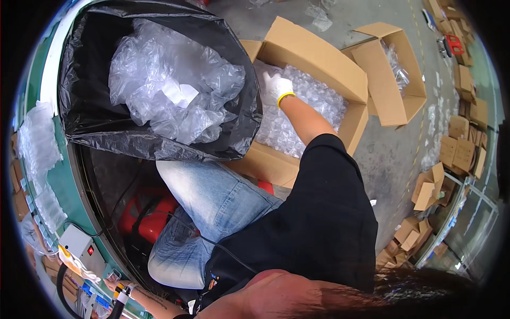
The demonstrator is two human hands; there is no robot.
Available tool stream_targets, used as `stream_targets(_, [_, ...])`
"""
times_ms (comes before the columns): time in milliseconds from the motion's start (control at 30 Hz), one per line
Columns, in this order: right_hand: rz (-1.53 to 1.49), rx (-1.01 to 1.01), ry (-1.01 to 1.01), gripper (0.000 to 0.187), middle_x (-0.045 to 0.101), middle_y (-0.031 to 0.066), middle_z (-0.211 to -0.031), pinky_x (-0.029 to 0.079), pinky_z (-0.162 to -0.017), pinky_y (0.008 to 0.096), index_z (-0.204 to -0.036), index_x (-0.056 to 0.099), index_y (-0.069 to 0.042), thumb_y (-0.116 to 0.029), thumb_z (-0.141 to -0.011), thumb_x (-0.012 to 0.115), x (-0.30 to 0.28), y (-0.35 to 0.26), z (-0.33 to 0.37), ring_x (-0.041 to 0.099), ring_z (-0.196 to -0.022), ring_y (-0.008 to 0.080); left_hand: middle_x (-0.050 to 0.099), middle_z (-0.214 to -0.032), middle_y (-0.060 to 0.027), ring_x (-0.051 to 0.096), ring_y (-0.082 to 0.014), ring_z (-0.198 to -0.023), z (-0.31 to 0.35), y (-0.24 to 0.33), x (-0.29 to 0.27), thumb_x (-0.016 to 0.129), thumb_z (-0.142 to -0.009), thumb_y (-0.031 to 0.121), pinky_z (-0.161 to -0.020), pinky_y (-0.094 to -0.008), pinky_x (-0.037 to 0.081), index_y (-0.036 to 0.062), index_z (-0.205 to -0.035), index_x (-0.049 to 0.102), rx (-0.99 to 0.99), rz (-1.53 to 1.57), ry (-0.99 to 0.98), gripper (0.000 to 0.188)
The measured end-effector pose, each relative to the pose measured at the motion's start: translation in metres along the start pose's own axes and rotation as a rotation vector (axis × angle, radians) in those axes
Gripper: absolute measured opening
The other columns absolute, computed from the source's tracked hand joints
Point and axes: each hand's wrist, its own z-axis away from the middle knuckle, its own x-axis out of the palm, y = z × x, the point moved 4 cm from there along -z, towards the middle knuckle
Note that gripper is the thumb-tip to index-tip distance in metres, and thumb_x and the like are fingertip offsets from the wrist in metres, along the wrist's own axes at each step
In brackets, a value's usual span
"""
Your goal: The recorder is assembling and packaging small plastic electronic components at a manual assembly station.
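Observation:
My right hand (277, 87), in a white glove with a yellow cuff, reaches down into an open cardboard box (313, 45). Clear bubble wrap (313, 103) fills that box. The gloved fingers are bent against the wrap near the box's left side and seem closed on it, though their tips are hard to see. Far off at the lower left, my bare left hand (112, 284) is beside the green workbench (85, 202). Its fingers are closed round a small shiny thing that I cannot make out. A dark tool with a yellow band (121, 297) partly covers this hand.
A large black plastic bag (87, 69) stands open at upper left, holding crumpled clear plastic film (175, 74). Another open carton (372, 64) is at right. A grey control box (85, 247) with a red switch sits on the bench. Cardboard cartons (459, 149) line the far right.

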Motion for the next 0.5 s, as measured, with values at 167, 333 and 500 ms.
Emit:
stream_targets(167, [-0.067,0.121,0.037,0.094,0.048,0.0257,-0.149,0.056,-0.097,0.0533,-0.156,0.035,-0.019,-0.032,-0.075,0.08,0.016,0.005,-0.017,0.063,-0.124,0.0458,0.069,-0.115,-0.0231,0.07,-0.0294,-0.098,-0.003,-0.016,0.002,0.069,-0.099,0.04,-0.086,-0.0395,0.058,-0.0032,-0.124,0.059,-0.111,0.014,-0.025,0.051])
stream_targets(333, [-0.151,0.063,0.126,0.081,0.051,0.0265,-0.146,0.055,-0.098,0.0513,-0.156,0.035,-0.021,-0.032,-0.084,0.071,-0.037,-0.01,0.023,0.063,-0.122,0.0449,0.07,-0.117,-0.0233,0.071,-0.0273,-0.092,-0.021,-0.029,-0.022,0.074,-0.096,0.042,-0.079,-0.0393,0.06,0.0011,-0.12,0.059,-0.286,0.159,-0.109,0.05])
stream_targets(500, [-0.176,0.074,0.426,0.082,0.056,0.0268,-0.141,0.053,-0.101,0.0506,-0.155,0.036,-0.019,-0.036,-0.082,0.071,-0.106,0.023,0.097,0.064,-0.12,0.0448,0.071,-0.115,-0.0224,0.071,-0.0279,-0.092,0.003,-0.053,0.027,0.076,-0.095,0.038,-0.081,-0.0405,0.06,0.002,-0.117,0.059,-0.239,0.254,-0.011,0.045])
